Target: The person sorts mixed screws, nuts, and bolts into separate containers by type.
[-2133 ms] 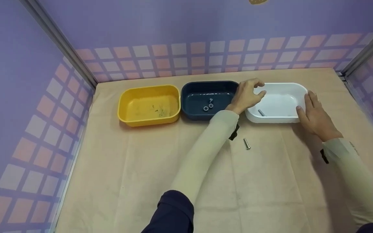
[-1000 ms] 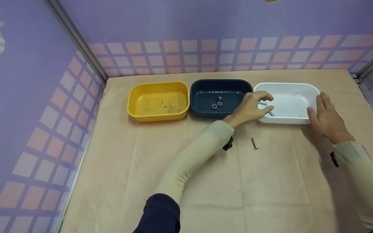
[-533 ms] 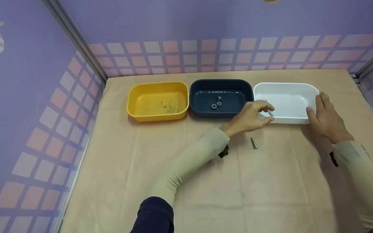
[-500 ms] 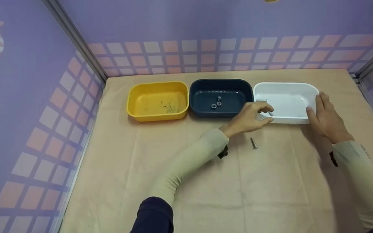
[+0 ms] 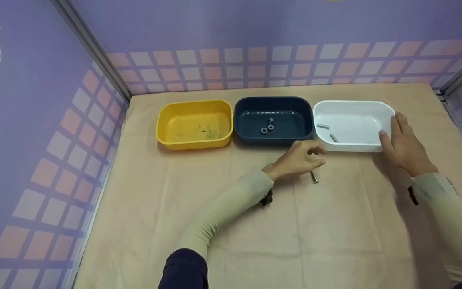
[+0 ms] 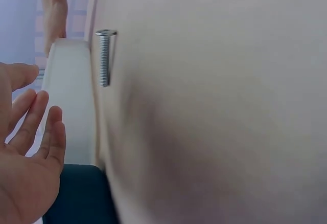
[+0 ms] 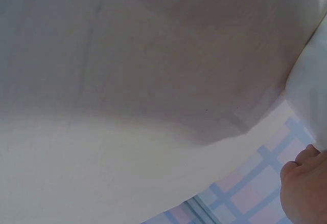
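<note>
My left hand (image 5: 295, 158) hovers over the cloth in front of the white box (image 5: 351, 147), its fingers loosely bent and nothing between them. Just past its thumb lies a metal bolt (image 5: 315, 177) on the cloth, partly hidden by the hand; the left wrist view shows the threaded bolt (image 6: 104, 58) with its flat head. Inside the white box rest a bolt (image 5: 323, 126) and a second bolt (image 5: 334, 138). My right hand (image 5: 405, 146) rests against the box's right end, thumb at the front corner and fingers straight.
A dark blue box (image 5: 273, 141) holding several small nuts stands left of the white one. Farther left is a yellow box (image 5: 195, 146) with small dark bits inside. Patterned panels (image 5: 215, 68) enclose the cloth-covered table (image 5: 263, 241) at the back and sides.
My left hand has drawn back from over the white box toward the loose bolt, leaving both bolts inside the box in plain sight. The right hand has stayed at the box's end.
</note>
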`<control>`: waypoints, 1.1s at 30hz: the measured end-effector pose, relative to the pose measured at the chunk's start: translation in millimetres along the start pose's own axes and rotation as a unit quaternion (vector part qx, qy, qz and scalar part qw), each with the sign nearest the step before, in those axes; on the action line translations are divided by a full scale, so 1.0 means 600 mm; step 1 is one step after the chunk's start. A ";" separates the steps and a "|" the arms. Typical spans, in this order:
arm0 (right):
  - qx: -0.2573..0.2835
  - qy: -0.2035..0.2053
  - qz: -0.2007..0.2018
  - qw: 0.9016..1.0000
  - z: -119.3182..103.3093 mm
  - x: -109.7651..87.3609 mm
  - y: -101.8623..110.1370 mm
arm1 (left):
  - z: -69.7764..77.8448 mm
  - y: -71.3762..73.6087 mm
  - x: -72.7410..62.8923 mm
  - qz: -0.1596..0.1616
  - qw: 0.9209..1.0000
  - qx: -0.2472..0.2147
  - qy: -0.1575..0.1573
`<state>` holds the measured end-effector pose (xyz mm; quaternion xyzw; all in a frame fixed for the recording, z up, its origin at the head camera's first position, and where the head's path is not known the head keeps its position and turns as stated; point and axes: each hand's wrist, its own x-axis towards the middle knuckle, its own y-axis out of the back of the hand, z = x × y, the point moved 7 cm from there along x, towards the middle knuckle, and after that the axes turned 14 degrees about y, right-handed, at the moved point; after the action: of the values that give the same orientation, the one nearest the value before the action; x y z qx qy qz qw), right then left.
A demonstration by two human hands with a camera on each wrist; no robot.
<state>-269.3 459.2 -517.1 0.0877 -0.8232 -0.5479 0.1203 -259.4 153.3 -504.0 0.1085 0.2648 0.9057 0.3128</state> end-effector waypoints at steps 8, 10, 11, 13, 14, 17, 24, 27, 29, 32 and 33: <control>0.007 0.006 0.006 1.000 0.000 -0.001 0.004 | -0.022 -0.013 -0.013 -0.045 0.998 0.039 0.024; 0.010 0.010 0.010 1.000 -0.001 -0.001 0.006 | -0.022 -0.014 -0.014 -0.053 0.997 0.050 0.018; 0.011 0.012 0.013 1.000 -0.001 -0.001 0.006 | -0.022 -0.015 -0.015 -0.057 0.997 0.054 0.015; 0.014 0.018 0.019 1.000 -0.002 -0.002 0.007 | -0.025 -0.017 -0.017 -0.061 0.996 0.064 0.009; 0.016 0.020 0.020 0.999 -0.002 -0.002 0.006 | -0.026 -0.018 -0.018 -0.061 0.996 0.071 0.007; 0.016 0.020 0.018 1.000 -0.003 -0.004 0.005 | -0.030 -0.021 -0.020 -0.064 0.994 0.094 0.006; 0.009 0.008 0.008 1.000 -0.004 -0.001 0.004 | -0.040 -0.028 -0.019 -0.098 0.982 0.159 0.011; 0.007 0.010 0.007 1.000 -0.005 0.001 0.005 | -0.043 -0.027 -0.016 -0.105 0.981 0.166 0.002; 0.009 0.013 0.009 1.000 -0.005 0.001 0.006 | -0.044 -0.027 -0.015 -0.111 0.980 0.166 -0.008; 0.013 0.017 0.013 1.000 -0.005 -0.002 0.005 | -0.046 -0.030 -0.014 -0.122 0.978 0.166 -0.020; 0.014 0.017 0.012 1.000 -0.004 -0.002 0.004 | -0.047 -0.031 -0.015 -0.125 0.978 0.166 -0.022</control>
<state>-267.3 458.2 -513.9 0.0884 -0.8294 -0.5336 0.1396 -253.4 148.5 -537.8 0.1447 0.4159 0.8003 0.4069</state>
